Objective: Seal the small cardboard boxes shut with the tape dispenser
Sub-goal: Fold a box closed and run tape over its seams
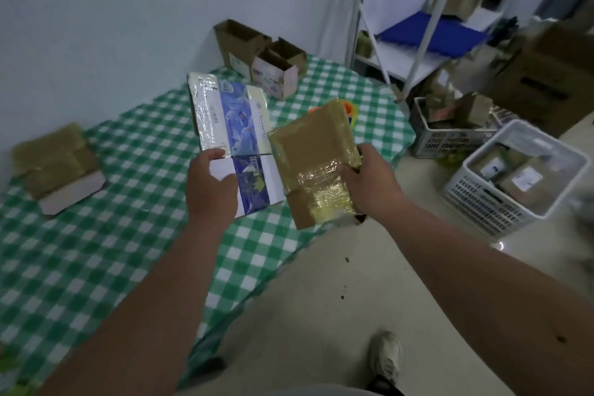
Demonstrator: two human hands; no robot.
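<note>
Left hand [210,183] grips the near end of a white-and-blue printed box [229,125], thumb on top, held above the checked tablecloth [96,260]. Right hand [366,178] clamps a brown taped box [316,164] beside it, past the table edge. Orange tape dispenser [348,109] lies behind, mostly hidden.

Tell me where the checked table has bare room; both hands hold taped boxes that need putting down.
The widest bare patch of checked cloth lies near the front edge, below the left hand and right of the flat brown package. The back corner is crowded with open cartons. The right hand holds its box over the table's edge.
</note>
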